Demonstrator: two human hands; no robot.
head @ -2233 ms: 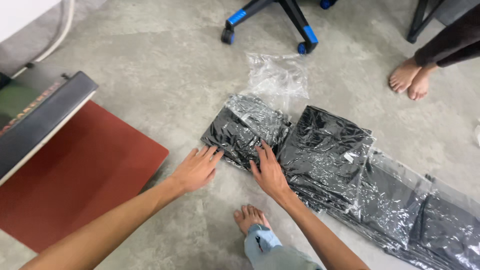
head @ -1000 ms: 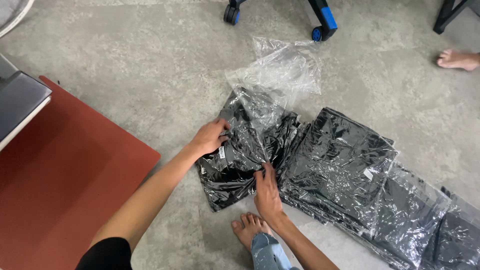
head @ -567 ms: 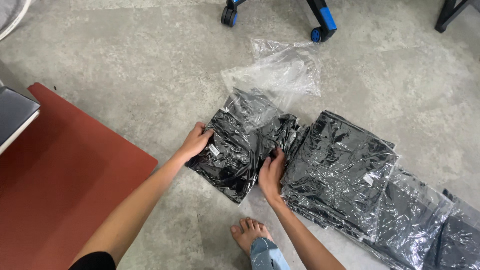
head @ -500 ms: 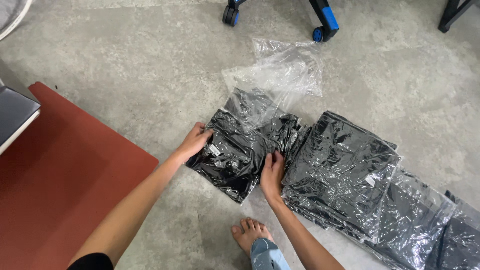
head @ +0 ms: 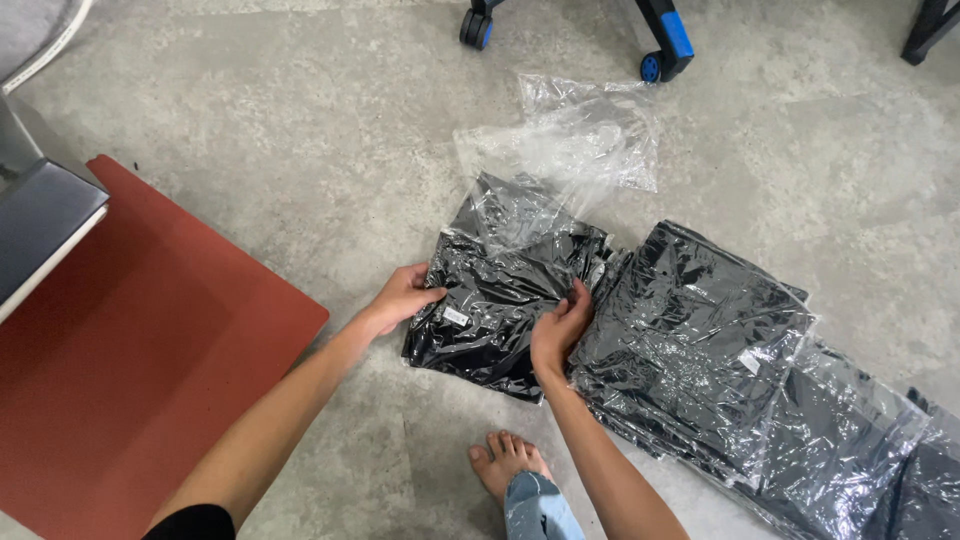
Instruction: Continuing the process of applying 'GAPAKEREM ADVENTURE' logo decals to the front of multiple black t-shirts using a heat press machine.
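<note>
Grey concrete floor fills my view from above, mottled and bare at twelve o'clock. At nine o'clock lies a rust-red mat, with the corner of a grey metal machine overhanging its upper edge.

Dead centre I see the bagged black garment, folded dark cloth in a clear plastic sleeve, lying flat on the floor. Its open plastic mouth fans out loose toward twelve o'clock.

My left hand comes in from seven o'clock on a long, nearly straight forearm. It grips the package's nine-o'clock edge, fingers curled over the top and thumb tucked at the side, closed on the plastic. My right hand rises from six o'clock with the wrist bent up. Its fingers are pinched together on the three-o'clock edge of the same package, holding a fold of the sleeve.

An empty clear bag lies crumpled at one o'clock, just beyond the package's open end. From three to five o'clock a stack of bagged garments overlaps in a row that runs off the frame, the nearest one touching the package by my right hand.

A bare foot and a denim cuff sit at six o'clock. Two blue-capped chair casters stand at twelve o'clock.
</note>
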